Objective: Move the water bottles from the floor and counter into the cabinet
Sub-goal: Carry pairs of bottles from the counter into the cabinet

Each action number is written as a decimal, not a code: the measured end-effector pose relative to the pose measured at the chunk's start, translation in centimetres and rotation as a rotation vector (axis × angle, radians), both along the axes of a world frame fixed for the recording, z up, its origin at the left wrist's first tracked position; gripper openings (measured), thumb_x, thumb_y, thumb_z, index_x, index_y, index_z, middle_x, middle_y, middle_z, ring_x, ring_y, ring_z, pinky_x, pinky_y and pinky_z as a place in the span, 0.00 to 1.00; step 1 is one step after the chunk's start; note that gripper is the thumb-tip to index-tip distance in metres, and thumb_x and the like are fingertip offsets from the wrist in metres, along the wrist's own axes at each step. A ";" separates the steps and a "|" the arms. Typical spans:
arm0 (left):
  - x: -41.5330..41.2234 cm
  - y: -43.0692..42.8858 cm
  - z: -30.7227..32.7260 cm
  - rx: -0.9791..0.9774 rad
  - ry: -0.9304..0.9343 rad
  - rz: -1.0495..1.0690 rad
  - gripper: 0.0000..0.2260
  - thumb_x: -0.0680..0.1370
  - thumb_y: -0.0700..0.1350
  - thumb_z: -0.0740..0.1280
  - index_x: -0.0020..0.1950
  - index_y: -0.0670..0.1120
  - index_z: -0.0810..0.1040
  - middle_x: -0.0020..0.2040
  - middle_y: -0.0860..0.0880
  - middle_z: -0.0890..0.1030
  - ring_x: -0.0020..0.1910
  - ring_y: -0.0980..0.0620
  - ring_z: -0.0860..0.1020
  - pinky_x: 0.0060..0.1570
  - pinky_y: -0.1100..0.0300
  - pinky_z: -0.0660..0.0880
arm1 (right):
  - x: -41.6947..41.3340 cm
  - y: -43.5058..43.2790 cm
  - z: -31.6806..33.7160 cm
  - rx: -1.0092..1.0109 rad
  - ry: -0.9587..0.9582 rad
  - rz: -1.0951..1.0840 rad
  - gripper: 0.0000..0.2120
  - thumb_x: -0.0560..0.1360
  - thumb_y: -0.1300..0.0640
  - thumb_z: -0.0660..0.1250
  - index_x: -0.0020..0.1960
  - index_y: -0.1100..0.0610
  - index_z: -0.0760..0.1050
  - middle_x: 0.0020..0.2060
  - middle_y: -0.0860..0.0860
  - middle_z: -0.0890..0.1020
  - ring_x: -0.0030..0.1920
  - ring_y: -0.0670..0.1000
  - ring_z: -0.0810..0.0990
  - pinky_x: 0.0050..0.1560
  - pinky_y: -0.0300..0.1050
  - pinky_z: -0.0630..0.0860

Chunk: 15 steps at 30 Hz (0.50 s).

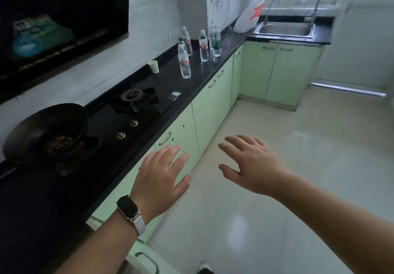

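Note:
Several clear water bottles stand upright on the black counter, far ahead of me. The nearest bottle has a red label; another red-labelled bottle and a green-labelled one stand behind it. Light green cabinets with closed doors run under the counter. My left hand, with a dark band on its wrist, hovers open in front of the cabinet doors. My right hand hovers open over the floor. Both hands hold nothing. No bottle on the floor is in view.
A black wok sits on the gas hob at the left. A white paper cup stands by the wall. A steel sink and a plastic bag are at the far corner. Pale tiled floor spreads to the right.

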<state>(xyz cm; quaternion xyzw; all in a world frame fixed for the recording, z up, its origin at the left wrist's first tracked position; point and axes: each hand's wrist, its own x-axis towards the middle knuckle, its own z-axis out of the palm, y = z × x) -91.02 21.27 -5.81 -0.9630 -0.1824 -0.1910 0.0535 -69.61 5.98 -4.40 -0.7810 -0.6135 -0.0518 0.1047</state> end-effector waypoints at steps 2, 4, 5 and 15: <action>2.6 1.1 -0.1 0.006 -0.010 -0.041 0.21 0.77 0.56 0.62 0.64 0.45 0.80 0.64 0.42 0.79 0.65 0.40 0.77 0.62 0.42 0.74 | 1.9 0.0 0.5 -0.015 -0.014 -0.048 0.27 0.75 0.36 0.56 0.67 0.50 0.73 0.64 0.51 0.78 0.64 0.57 0.75 0.62 0.52 0.72; 5.1 2.2 -0.4 0.000 -0.022 -0.068 0.21 0.77 0.55 0.62 0.64 0.45 0.80 0.64 0.42 0.79 0.64 0.41 0.77 0.62 0.42 0.74 | 3.7 0.1 0.7 -0.028 -0.016 -0.086 0.28 0.75 0.36 0.55 0.68 0.50 0.73 0.65 0.52 0.77 0.65 0.57 0.75 0.63 0.54 0.71; 6.5 2.8 -0.5 -0.011 -0.025 -0.080 0.21 0.77 0.55 0.62 0.64 0.45 0.79 0.64 0.42 0.79 0.65 0.41 0.77 0.62 0.41 0.74 | 4.8 0.4 0.7 -0.033 -0.017 -0.102 0.28 0.75 0.36 0.55 0.68 0.51 0.73 0.65 0.52 0.77 0.65 0.58 0.75 0.63 0.54 0.71; 17.8 12.1 -3.2 -0.091 -0.060 -0.138 0.22 0.76 0.56 0.62 0.65 0.46 0.78 0.64 0.43 0.79 0.65 0.41 0.76 0.62 0.42 0.74 | 14.1 8.3 0.1 -0.113 -0.078 -0.154 0.29 0.75 0.36 0.55 0.68 0.52 0.73 0.64 0.52 0.78 0.64 0.58 0.75 0.62 0.54 0.72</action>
